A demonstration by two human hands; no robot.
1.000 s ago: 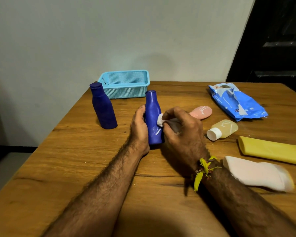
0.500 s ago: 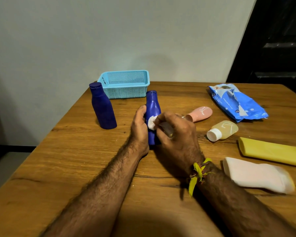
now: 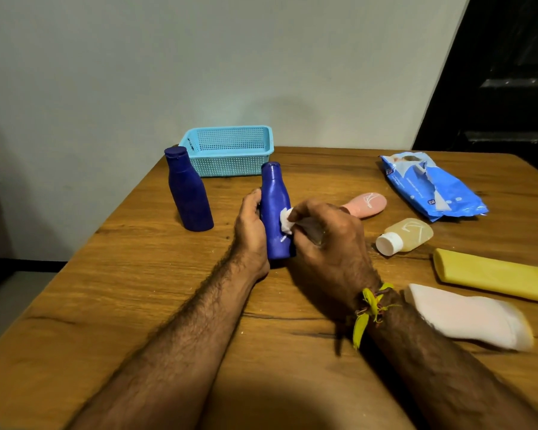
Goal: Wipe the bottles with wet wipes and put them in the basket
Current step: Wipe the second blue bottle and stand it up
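Right hand (image 3: pixel 326 240) of mine pinches the wet wipe (image 3: pixel 285 220) — it has slid down the blue bottle (image 3: pixel 275 209) my left hand (image 3: pixel 251 234) grips beside it — basket (image 3: pixel 230 153) waits beyond.

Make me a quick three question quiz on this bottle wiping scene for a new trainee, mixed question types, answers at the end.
1. True or false: the light blue basket already holds a bottle.
2. What does the right hand press against the blue bottle that the left hand grips?
A. a yellow cloth
B. a white wet wipe
C. a sponge
3. Fill in: the second dark blue bottle stands ______ on the wooden table, left of the held one.

Key: 1 false, no bottle shows inside it; 2 B; 3 upright.
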